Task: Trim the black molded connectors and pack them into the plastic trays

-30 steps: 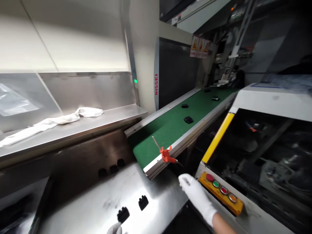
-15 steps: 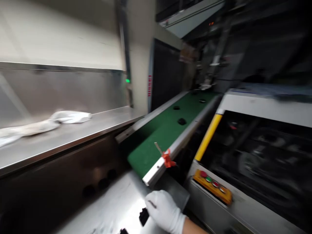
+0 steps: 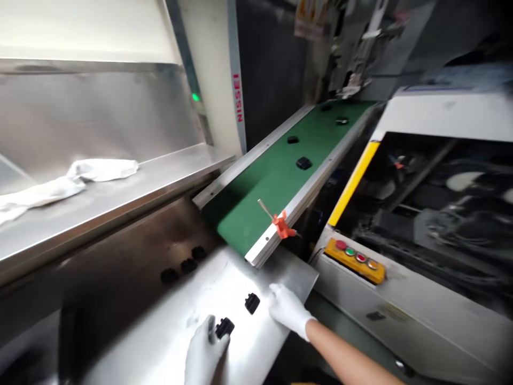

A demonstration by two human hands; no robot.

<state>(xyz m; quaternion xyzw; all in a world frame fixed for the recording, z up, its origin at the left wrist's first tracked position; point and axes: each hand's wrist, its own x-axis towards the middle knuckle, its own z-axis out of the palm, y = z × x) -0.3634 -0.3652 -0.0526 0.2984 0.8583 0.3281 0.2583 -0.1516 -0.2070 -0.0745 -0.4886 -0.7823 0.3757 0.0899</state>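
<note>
My left hand, in a white glove, is at the bottom centre with its fingers around a black part over the metal table. A second black part lies on the table between my hands. My right hand, also gloved in white, rests near the table's right edge, its fingers loosely bent; whether anything is under them is hidden. Several more black parts sit in the shadow at the table's left side.
A green conveyor belt carries several black parts. An orange clamp sits on its rail. A yellow button box is mounted at the right. A white cloth lies on the metal ledge.
The view has tilted downward. My left hand has come into view at a black part. My right hand has moved away from the part it was beside, toward the table's right edge.
</note>
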